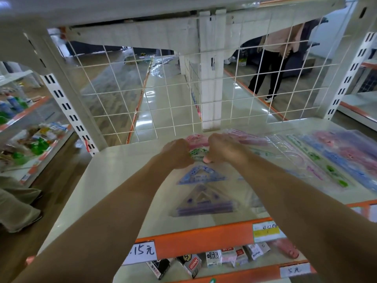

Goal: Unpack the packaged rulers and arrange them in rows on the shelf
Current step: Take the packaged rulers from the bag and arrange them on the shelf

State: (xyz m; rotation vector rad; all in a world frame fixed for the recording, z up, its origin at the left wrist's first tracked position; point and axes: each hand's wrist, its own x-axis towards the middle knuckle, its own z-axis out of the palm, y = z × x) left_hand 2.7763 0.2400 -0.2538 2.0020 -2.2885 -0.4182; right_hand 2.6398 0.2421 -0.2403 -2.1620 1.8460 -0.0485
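Observation:
Both my hands meet at the middle of the cream shelf (114,170). My left hand (177,154) and my right hand (224,150) pinch the far end of a clear plastic packet of rulers (199,155) with pink and green prints. Below it, nearer to me, lie a blue triangle ruler (202,175) and a purple triangle ruler (204,203) in clear wrap. To the right, several ruler sets (318,158) in pink, blue and green lie side by side in rows on the shelf.
A white wire grid (163,94) backs the shelf, under an upper shelf board. An orange price rail (204,240) runs along the front edge, with small boxes (214,258) on the shelf below. A person (273,62) stands behind the grid. Another stocked shelf (30,144) is at the left.

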